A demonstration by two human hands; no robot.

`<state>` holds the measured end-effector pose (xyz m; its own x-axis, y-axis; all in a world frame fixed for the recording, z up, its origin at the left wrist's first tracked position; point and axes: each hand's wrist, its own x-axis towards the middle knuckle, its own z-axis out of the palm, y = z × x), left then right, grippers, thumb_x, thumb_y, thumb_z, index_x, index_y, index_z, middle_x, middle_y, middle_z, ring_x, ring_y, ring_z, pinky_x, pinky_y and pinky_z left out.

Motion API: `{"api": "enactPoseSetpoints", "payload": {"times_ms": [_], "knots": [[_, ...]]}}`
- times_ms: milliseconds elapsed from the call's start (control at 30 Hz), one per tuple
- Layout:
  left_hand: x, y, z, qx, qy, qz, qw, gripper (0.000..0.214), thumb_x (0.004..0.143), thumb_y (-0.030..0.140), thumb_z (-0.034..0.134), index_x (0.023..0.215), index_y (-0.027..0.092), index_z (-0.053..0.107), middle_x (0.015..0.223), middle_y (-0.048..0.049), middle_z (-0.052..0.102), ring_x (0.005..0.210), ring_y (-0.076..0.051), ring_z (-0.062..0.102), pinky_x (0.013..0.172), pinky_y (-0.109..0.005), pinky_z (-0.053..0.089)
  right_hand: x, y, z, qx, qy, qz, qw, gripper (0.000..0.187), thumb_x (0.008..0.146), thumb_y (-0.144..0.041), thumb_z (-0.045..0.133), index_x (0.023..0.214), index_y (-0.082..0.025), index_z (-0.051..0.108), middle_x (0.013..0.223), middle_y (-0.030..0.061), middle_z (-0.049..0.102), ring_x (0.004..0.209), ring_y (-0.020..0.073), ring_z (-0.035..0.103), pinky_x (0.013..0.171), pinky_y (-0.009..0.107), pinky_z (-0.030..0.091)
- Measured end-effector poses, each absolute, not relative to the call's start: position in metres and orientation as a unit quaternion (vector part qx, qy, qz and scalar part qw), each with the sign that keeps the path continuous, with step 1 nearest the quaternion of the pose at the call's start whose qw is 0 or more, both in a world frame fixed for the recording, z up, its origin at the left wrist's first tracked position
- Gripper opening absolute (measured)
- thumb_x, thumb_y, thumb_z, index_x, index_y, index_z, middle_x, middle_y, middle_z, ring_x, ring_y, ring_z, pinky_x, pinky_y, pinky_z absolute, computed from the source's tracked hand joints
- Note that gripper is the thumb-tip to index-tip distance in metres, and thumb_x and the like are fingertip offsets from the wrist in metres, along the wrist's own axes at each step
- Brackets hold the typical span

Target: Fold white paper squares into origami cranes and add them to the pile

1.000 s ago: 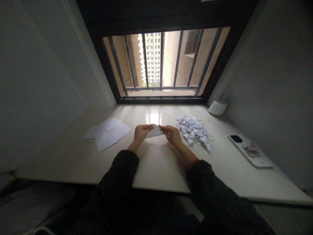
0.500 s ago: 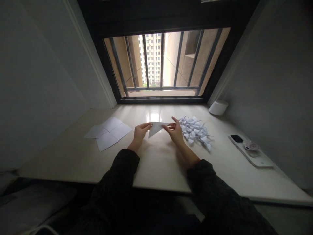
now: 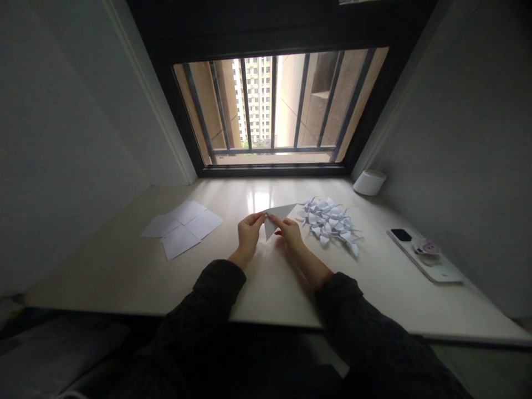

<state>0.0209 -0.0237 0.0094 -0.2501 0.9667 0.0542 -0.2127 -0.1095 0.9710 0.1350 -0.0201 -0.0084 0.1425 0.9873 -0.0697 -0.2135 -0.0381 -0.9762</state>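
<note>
Between my hands, raised a little over the pale sill, is a folded sheet of white paper (image 3: 284,211) with a triangular shape. My left hand (image 3: 249,233) pinches its left corner between thumb and fingers. Close beside it, my right hand (image 3: 290,234) grips the same paper near that corner, thumb and fingertips pressed on it. One point of the paper hangs down between the hands and another reaches right, toward a heap of folded white paper pieces (image 3: 328,221). Part of the paper is hidden behind my right fingers.
Several flat white paper sheets (image 3: 183,224) overlap on the left of the sill (image 3: 199,285). To the right lies a white phone (image 3: 424,257) with a round grip on its back. A white cylindrical object (image 3: 369,183) stands by the right wall. A barred window is ahead.
My right hand has slid left along the paper, close to my left hand. My left hand has shifted slightly right. The paper has turned, its long end now pointing right.
</note>
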Motion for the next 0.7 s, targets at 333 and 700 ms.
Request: {"api": "enactPoseSetpoints", "payload": {"times_ms": [333,700], "knots": [[0.019,-0.021,0.005,0.391,0.453,0.650,0.468,0.023,0.062,0.030,0.077,0.079,0.016,0.073,0.082,-0.0064,0.073,0.079,-0.018,0.063,0.077,-0.032,0.045,0.138,-0.023,0.000,-0.513,-0.449,0.469,0.562,0.041,0.057,-0.056,0.074,0.058,-0.015,0.068,0.059,0.0036,0.064,0.055,0.0139,0.052,0.055,0.027,0.040],[0.010,-0.020,0.018,0.358,0.481,0.669,0.439,0.021,0.063,0.029,0.075,0.081,0.017,0.073,0.087,-0.0069,0.072,0.081,-0.018,0.063,0.075,-0.030,0.044,0.147,-0.023,0.003,-0.492,-0.498,0.482,0.526,0.037,0.059,-0.052,0.074,0.069,-0.016,0.074,0.068,0.0047,0.070,0.064,0.0164,0.059,0.063,0.028,0.043]]}}
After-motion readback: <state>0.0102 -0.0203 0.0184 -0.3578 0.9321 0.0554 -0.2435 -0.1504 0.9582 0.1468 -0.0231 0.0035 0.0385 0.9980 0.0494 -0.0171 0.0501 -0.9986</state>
